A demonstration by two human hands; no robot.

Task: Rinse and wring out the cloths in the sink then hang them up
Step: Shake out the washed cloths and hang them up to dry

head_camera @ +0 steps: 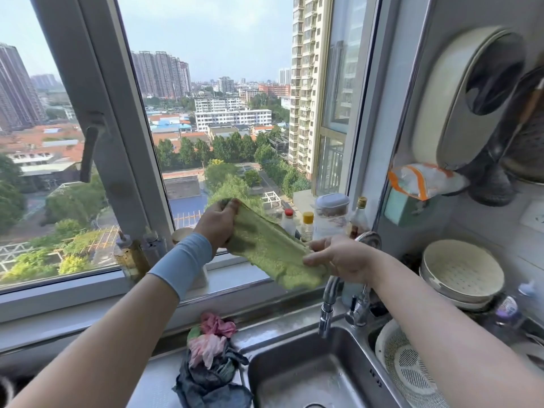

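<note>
I hold a green cloth (266, 245) stretched out in the air above the window sill. My left hand (217, 223) grips its upper left end, fingers curled over the edge. At the lower right end my right hand (338, 259) pinches the cloth, just above the tap (328, 301). A pink cloth (210, 338) and a dark grey-blue cloth (212, 381) lie bunched on the wet counter left of the steel sink (297, 375).
Bottles and jars (307, 226) stand on the sill (235, 276) behind the cloth. A white colander (406, 366) lies in the right basin, stacked bowls (462, 270) beyond it. Pans and a sponge holder hang on the right wall. The window sash (97, 113) stands open at the left.
</note>
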